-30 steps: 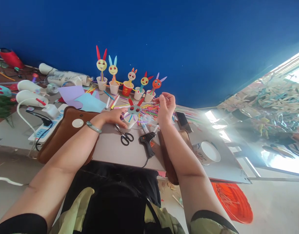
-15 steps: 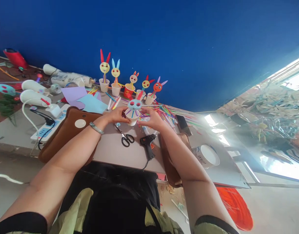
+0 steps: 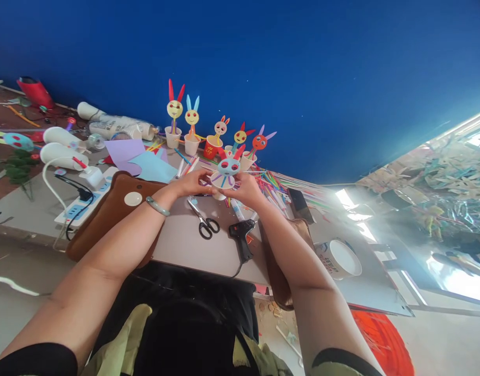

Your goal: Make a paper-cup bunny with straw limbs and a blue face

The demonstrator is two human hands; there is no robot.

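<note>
Between my two hands is a white paper cup (image 3: 220, 182) with a light-blue rabbit head (image 3: 228, 166) rising from it, red-eared and red-eyed, on striped stems. My left hand (image 3: 193, 184) grips the cup's left side, thumb and fingers closed against it. On the other side my right hand (image 3: 246, 190) holds the cup with its fingers curled round. Below them on the table lie black-handled scissors (image 3: 207, 224) and a black glue gun (image 3: 242, 237).
Against the blue wall stand several finished-looking rabbit cups (image 3: 191, 144). Coloured sticks (image 3: 273, 190), a phone (image 3: 300, 203) and a paper tub (image 3: 339, 259) are at right. Purple paper (image 3: 124, 152), a power strip (image 3: 81, 203) and a brown cushion (image 3: 110, 219) lie at left.
The view has shifted slightly, so the table things sit a little further right and lower. The rabbit cup, still in both hands, has tilted so its opening shows more.
</note>
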